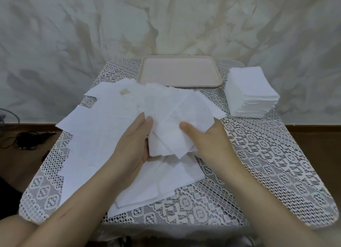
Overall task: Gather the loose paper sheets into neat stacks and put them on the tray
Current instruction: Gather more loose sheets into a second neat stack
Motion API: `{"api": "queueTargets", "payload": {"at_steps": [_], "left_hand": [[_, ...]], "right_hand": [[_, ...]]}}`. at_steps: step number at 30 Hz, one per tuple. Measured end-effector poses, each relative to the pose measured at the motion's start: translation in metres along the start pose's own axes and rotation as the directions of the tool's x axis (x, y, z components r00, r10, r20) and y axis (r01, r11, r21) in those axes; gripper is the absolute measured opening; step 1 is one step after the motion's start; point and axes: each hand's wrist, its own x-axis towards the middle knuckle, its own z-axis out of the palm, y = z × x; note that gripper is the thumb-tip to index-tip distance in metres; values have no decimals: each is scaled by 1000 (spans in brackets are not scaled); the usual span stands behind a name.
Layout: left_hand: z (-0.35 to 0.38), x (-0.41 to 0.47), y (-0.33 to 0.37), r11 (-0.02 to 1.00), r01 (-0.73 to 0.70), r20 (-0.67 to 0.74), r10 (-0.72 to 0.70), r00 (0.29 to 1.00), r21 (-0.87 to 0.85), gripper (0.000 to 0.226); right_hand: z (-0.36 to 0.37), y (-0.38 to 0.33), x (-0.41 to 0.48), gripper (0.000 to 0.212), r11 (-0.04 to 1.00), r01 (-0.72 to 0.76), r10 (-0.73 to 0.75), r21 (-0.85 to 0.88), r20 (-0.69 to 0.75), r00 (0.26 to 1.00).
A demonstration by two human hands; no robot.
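Observation:
Several loose white paper sheets lie spread over the left and middle of the table. My left hand and my right hand hold an uneven bundle of sheets between them, thumbs on top, just above the pile. A beige tray sits at the far middle of the table with nothing on it. A neat thick stack of white sheets stands to the right of the tray.
The table is small, with a white lace cloth over it, and stands against a marbled wall. Dark cables lie on the floor at the left. Bare cloth shows on the table's right side and along its near edge.

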Motion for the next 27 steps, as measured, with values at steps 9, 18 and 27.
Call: {"api": "queueTargets", "payload": {"at_steps": [9,18,27], "left_hand": [[-5,0,3,998,-22,6,22,1000,52,31],[5,-6,2,1000,26,22,-26,999,0,35],[3,-5,6,995,31,67,-25,997,-97,30]], "right_hand": [[-14,-10,2,20,994,11,-9,-109,25,1000],[-8,-7,1,10,982,144,-140,-124,43,989],[-9,-6,0,10,976,147,-130,-162,113,985]]}}
